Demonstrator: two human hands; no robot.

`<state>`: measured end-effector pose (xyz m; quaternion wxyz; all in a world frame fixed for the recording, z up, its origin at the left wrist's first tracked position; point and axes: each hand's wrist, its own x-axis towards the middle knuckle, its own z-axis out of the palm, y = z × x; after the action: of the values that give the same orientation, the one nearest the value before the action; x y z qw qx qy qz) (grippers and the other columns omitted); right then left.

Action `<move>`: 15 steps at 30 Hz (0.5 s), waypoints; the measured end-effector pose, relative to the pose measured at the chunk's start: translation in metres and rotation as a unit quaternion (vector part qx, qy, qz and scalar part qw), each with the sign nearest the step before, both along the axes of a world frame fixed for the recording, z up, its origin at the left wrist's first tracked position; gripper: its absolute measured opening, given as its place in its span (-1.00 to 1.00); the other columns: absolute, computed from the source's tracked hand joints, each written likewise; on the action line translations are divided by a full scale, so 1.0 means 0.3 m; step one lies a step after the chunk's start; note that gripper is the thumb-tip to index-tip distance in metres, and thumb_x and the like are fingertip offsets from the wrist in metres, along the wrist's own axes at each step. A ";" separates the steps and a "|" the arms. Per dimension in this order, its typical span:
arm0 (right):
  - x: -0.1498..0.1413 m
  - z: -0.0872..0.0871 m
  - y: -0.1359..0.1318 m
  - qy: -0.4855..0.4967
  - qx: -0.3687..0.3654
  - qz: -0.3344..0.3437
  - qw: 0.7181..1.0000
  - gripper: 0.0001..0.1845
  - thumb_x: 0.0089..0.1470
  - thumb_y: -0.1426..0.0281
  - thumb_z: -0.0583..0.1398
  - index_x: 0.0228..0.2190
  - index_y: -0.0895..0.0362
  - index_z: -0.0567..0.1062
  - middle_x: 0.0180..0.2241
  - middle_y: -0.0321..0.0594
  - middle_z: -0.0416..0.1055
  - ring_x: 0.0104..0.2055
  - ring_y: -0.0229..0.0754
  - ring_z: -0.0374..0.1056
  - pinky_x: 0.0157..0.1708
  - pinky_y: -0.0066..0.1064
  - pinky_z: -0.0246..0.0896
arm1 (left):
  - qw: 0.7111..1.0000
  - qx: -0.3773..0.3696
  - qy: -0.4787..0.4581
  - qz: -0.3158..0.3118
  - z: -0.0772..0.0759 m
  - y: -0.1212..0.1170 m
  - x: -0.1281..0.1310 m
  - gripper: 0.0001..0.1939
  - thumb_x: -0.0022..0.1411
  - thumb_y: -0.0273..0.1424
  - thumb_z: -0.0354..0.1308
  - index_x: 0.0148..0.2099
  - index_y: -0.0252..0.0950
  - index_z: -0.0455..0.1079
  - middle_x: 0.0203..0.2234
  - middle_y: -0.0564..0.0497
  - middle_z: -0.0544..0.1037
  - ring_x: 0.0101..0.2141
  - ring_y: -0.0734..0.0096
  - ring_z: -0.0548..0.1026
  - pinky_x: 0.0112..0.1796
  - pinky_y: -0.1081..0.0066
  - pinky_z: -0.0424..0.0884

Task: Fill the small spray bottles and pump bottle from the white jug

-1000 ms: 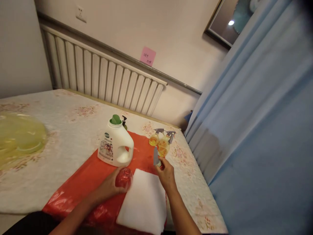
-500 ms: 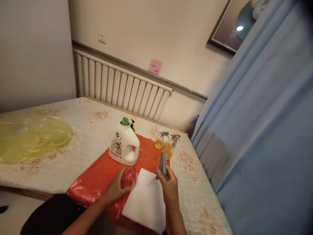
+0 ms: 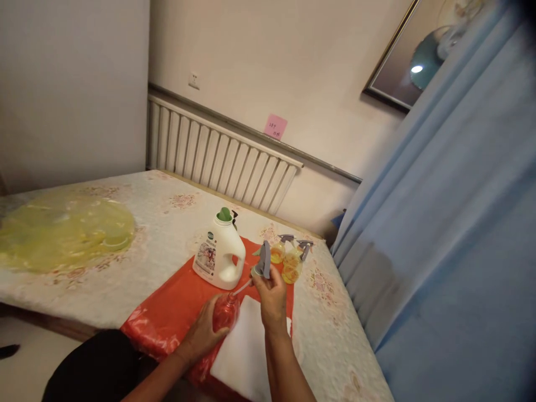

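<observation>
My left hand is wrapped round a clear bottle, which looks red against the red sheet behind it. Between the fingers of my right hand is a grey spray trigger head. Its thin tube slants down to the bottle's mouth; whether the tip is inside I cannot tell. Just behind stands a large white detergent jug with a green piece in its neck. A white pad lies under my right forearm.
Spray bottles with yellow contents stand at the right of the red sheet. A black pump top shows behind the jug. A yellow plastic sheet lies at left on the flowered bed cover. A blue curtain hangs at right.
My right hand has brought the trigger head leftward, and its tube now reaches the bottle's mouth. My left hand still grips the bottle. The camera view has turned left.
</observation>
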<state>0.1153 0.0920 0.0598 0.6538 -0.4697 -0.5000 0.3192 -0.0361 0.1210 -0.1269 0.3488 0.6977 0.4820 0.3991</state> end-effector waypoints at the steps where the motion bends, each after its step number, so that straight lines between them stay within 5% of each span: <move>1: -0.008 -0.014 0.011 -0.008 -0.006 0.003 1.000 -0.70 -0.01 0.29 0.30 -0.21 0.14 0.52 -0.32 -0.23 0.53 -0.34 -0.18 0.43 -0.33 -0.41 0.37 | 1.000 0.000 -0.001 0.001 -0.003 0.001 0.000 -0.19 0.00 -0.37 0.22 0.29 -0.32 0.05 0.24 -0.27 0.27 0.27 0.00 0.22 0.25 0.01 0.11; 11: -0.053 -0.215 0.030 -0.124 -0.077 0.029 0.989 -0.82 -0.07 0.44 0.25 -0.33 0.15 0.56 -0.37 -0.27 0.53 -0.30 -0.14 0.40 -0.24 -0.37 0.29 | 1.000 -0.002 -0.022 0.001 0.040 -0.015 0.002 -0.21 -0.05 -0.42 0.21 0.26 -0.36 0.12 0.22 -0.30 0.33 0.24 0.00 0.26 0.24 0.04 0.15; 15: -0.046 -0.242 0.028 -0.150 -0.092 0.050 0.983 -0.88 -0.05 0.42 0.24 -0.38 0.14 0.55 -0.40 -0.30 0.52 -0.33 -0.15 0.39 -0.28 -0.40 0.26 | 1.000 -0.013 -0.022 0.005 0.056 -0.021 0.002 -0.21 -0.07 -0.42 0.22 0.25 -0.35 0.13 0.22 -0.29 0.34 0.25 0.01 0.26 0.25 0.04 0.15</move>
<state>0.1013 0.1004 -0.0129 0.5090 -0.5446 -0.5837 0.3219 -0.0355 0.1146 -0.1102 0.3665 0.6818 0.4826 0.4097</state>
